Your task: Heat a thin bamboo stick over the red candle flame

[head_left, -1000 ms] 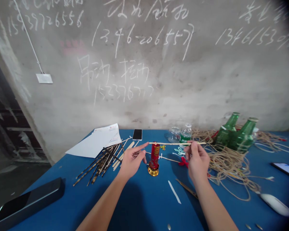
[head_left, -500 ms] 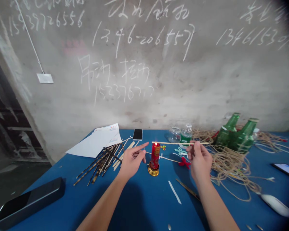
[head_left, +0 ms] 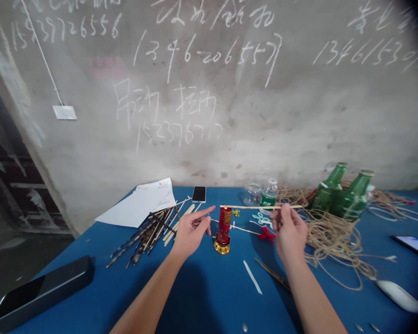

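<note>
2 bare hands work over a blue table (head_left: 209,290). The right hand (head_left: 289,230) is closed in a pinch on a pale bamboo strip (head_left: 251,206), which runs level just above a red candle (head_left: 225,225) standing upright in a gold holder (head_left: 222,247), between the hands. Whether the strip touches the candle's tip, or whether a flame burns there, is too small to tell. The left hand (head_left: 190,234) is half open, its index finger stretched toward the candle and the other fingers loosely curled, gripping nothing I can make out. A thin stick (head_left: 242,228) lies behind the candle, near a red twist of pipe cleaner (head_left: 266,235). As far as the pictures show, a heap of dark-banded sticks (head_left: 146,236) at the left looks finished, while the strip in hand shows pale and unmarked. Farther back, 2 green glass bottles (head_left: 341,195) stand by a tangle of twine (head_left: 334,236), and white papers (head_left: 137,206) lie beside a smartphone (head_left: 199,194).
</note>
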Demonstrator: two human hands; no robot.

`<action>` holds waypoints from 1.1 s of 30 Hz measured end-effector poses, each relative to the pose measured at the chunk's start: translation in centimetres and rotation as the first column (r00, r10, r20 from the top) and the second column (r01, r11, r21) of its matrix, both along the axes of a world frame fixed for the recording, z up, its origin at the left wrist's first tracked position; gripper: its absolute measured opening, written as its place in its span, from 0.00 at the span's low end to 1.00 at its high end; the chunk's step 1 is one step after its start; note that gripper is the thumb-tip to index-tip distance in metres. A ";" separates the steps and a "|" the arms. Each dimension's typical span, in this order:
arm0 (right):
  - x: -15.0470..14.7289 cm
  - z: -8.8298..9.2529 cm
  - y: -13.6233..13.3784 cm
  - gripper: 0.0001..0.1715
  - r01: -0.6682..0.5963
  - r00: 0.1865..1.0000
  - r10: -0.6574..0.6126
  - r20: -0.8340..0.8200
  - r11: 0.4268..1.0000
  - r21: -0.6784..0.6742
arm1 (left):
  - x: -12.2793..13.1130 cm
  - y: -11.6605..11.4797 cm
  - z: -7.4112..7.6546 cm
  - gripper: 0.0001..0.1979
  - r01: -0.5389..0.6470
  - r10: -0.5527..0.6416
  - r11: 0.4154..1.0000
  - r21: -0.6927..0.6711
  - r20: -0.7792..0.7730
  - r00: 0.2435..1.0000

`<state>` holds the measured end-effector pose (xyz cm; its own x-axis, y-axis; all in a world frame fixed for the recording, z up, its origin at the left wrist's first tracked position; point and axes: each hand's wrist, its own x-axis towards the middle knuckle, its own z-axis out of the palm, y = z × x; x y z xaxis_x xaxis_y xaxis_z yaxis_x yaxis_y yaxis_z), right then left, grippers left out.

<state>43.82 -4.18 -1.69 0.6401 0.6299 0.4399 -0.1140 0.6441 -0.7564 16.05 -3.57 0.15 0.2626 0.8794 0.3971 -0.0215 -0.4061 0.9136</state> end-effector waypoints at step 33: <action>0.3 0.4 -0.1 0.24 0.014 1.000 -0.013 -0.025 1.000 0.012 | -0.1 0.6 -0.5 0.25 -0.022 0.022 1.000 0.017 0.014 1.000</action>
